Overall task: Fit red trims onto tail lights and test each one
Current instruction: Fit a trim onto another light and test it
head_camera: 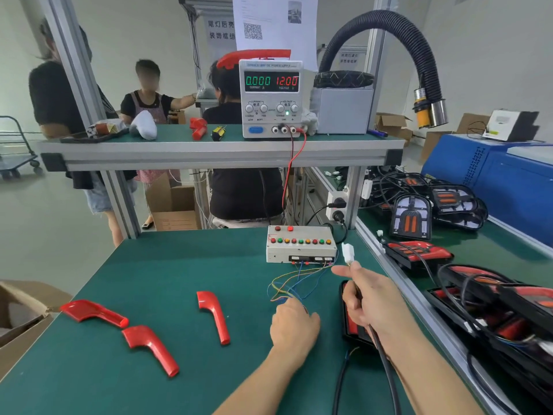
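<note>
Three red trims lie on the green mat: one at far left [92, 313], one below it [151, 348], one in the middle [214, 316]. A tail light [351, 323] lies on the mat under my right hand [371, 301], which grips its black cable and holds the white connector [348, 253] up near the test box [300, 244]. My left hand [294, 326] rests curled on the mat over the box's thin coloured wires [294, 283]; whether it pinches them is hidden.
A power supply [270, 98] reading 12.00 V stands on the upper shelf, with red and black leads running down. Many tail lights with cables [449, 211] are piled on the right bench. A cardboard box [21, 313] sits at the left. People stand behind the bench.
</note>
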A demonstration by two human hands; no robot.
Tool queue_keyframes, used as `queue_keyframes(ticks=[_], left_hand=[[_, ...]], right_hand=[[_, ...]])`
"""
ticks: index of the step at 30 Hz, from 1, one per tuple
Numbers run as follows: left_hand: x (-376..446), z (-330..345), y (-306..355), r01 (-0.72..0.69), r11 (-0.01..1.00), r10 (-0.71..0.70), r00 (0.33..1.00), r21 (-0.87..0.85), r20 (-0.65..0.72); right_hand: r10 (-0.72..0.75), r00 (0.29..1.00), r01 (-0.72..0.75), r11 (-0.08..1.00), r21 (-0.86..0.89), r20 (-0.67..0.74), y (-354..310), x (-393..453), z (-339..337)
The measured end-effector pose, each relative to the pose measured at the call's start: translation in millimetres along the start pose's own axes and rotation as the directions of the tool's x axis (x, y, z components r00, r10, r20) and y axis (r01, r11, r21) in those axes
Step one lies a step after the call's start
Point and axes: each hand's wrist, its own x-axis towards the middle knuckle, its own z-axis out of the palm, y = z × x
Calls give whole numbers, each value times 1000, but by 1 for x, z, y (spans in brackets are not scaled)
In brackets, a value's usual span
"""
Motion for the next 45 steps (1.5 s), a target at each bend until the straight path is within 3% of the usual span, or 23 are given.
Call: queue_keyframes(ticks=[2,5,8,11,14,18,25,30,37,45], left_hand=[[4,-4,-5,-8,952,26,998,-305,55],[8,-23,-13,120,606,51,981,-786,189],[14,-45,-23,227,274,99,960,-934,262],[19,-56,-32,246,160,140,953,-956,269],[20,-59,-37,263,133,191,939,-956,285],[17,-55,-38,267,126,255,922,-955,291],[16,-53,-40,225,195,303,912,-955,277],[18,-54,-45,241,199,334,894,-950,297],[24,-52,-51,251,221,316,896,-942,313],[21,-58,-50,259,260,294,897,-930,332]], right_hand=[[-12,999,14,998,-57,38,4,0,2],[79,987,-72,996,-51,140,11,1,11],[136,964,-92,977,-191,229,24,3,20],[63,972,23,933,-359,227,36,2,29],[-42,976,148,842,-518,212,42,2,38],[46,969,109,804,-584,244,47,5,45],[-43,967,230,569,-790,251,42,4,47],[86,961,132,692,-710,263,43,6,48],[142,950,70,770,-635,277,42,5,50],[126,953,93,744,-662,276,42,3,51]])
